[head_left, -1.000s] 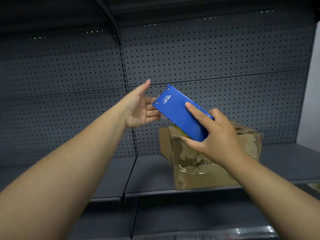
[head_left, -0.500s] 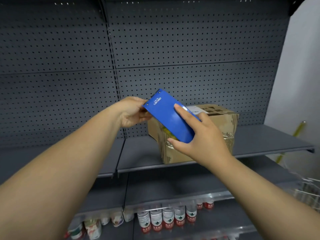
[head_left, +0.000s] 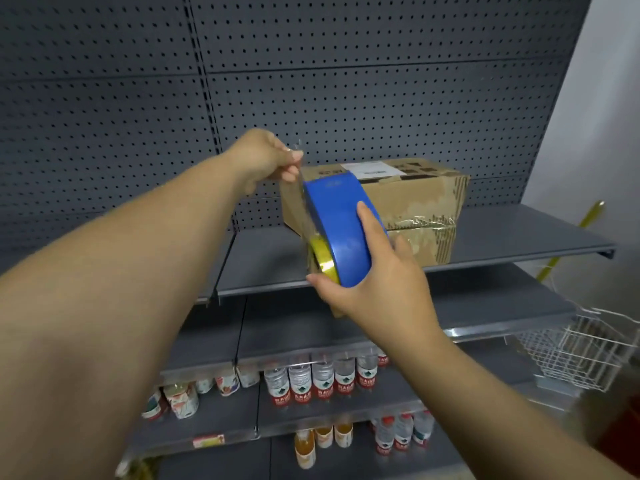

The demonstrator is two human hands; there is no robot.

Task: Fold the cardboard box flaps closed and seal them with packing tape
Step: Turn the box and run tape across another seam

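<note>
A brown cardboard box (head_left: 419, 197) with a white label on top sits on the grey shelf (head_left: 512, 233), its flaps lying flat and old tape crinkled along its side. In front of it my right hand (head_left: 374, 285) grips a blue tape dispenser (head_left: 341, 230) with a yellow-cored roll of clear packing tape. My left hand (head_left: 266, 161) pinches the free end of the clear tape (head_left: 294, 188) above the dispenser's upper left, so a short strip is stretched between the two hands.
A grey pegboard wall (head_left: 346, 81) backs the shelves. Lower shelves hold several water bottles (head_left: 322, 375), cups and juice bottles. A white wire basket (head_left: 581, 355) hangs at the right, with a yellow pole (head_left: 571, 237) behind it.
The view has dropped, showing the lower shelves. My left hand has closed on the tape end and lifted it away from the dispenser, which my right hand has turned more upright.
</note>
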